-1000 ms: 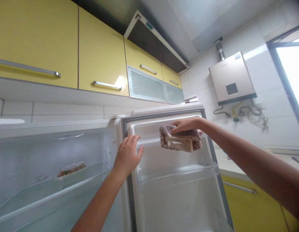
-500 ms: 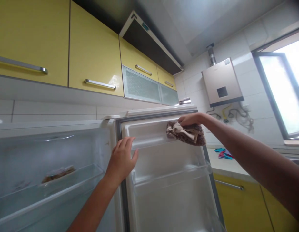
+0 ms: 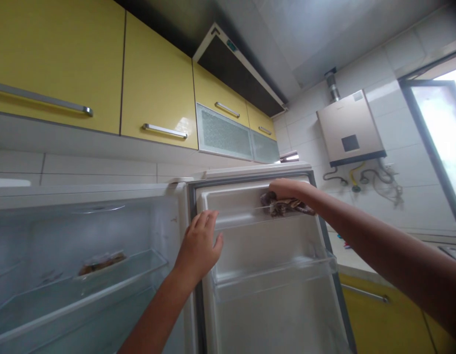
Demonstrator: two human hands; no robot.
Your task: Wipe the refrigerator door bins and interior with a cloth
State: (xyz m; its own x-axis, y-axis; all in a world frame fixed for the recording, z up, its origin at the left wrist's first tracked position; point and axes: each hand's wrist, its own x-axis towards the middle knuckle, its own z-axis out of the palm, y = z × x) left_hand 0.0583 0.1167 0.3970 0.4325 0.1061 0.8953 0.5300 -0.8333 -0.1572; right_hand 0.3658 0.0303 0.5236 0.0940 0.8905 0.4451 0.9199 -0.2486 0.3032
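Note:
The fridge door (image 3: 257, 236) stands open in front of me, its inner side facing me. My right hand (image 3: 287, 188) reaches over the clear top door shelf (image 3: 238, 218) and grips a brown cloth (image 3: 283, 206), which is pushed down inside that shelf. Part of the cloth shows through the clear plastic front; my fingertips are hidden. At the left end of the same shelf is my left hand (image 3: 200, 243), its fingers spread and holding nothing. Whether it touches the shelf edge I cannot tell.
Left of the door, the fridge interior has a glass shelf (image 3: 102, 282) bearing a packaged brown item (image 3: 102, 263). A second clear door shelf (image 3: 272, 275) sits lower. Yellow cabinets (image 3: 157, 88) hang above. A water heater (image 3: 351, 128) is on the wall, above a counter (image 3: 360, 253).
My right hand has lowered the cloth from above the top door shelf's front into the shelf. My left hand keeps its pose. The whole view has shifted slightly.

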